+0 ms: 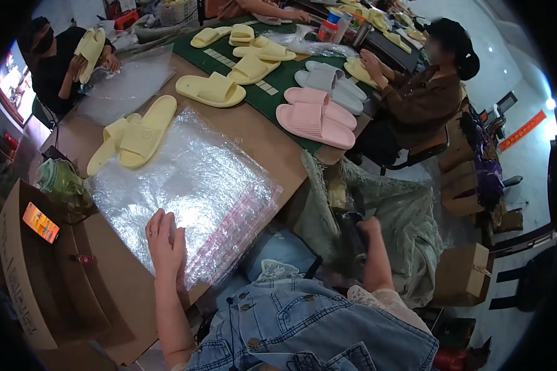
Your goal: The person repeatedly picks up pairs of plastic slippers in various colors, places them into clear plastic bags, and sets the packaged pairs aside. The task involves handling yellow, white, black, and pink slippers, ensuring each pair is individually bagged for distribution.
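Denim vest [260, 331] nearest; clear plastic bags [198, 167] beneath left hand [164, 244].

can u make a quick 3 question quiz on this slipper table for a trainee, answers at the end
1. Which hand of the person wearing the camera is at the clear plastic bags?

2. True or false: the pink slippers lie next to the pale grey slippers.

3. What colour is the slide slipper that the co-worker at far left holds?
A) pink
B) yellow
C) pale grey

Key:
1. The left hand
2. True
3. B
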Motion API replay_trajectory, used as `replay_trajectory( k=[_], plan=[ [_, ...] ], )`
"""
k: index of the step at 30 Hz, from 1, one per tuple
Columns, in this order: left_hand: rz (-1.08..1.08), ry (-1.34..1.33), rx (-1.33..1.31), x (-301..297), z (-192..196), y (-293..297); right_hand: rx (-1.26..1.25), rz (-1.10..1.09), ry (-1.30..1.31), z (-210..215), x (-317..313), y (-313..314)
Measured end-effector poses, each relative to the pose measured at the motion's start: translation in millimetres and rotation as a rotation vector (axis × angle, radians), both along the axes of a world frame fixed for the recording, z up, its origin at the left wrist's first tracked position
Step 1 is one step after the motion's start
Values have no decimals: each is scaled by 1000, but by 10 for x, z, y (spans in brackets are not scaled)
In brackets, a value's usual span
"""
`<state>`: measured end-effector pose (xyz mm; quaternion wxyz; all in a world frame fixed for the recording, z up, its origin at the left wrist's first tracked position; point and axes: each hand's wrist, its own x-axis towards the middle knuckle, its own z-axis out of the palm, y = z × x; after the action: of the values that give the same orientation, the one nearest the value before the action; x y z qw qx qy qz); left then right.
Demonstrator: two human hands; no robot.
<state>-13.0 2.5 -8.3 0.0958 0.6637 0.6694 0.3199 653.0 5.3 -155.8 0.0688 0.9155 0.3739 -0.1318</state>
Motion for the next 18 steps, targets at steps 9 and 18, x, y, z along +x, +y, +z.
replay_trajectory(
  k=[9, 18],
  plan=[
    [36, -26, 15, 0, 43, -33, 1206, 303, -232, 634, -667, 914],
    [40, -101, 50, 2, -15, -1, 1058, 758, 238, 1606, -1347, 2595]
  ],
)
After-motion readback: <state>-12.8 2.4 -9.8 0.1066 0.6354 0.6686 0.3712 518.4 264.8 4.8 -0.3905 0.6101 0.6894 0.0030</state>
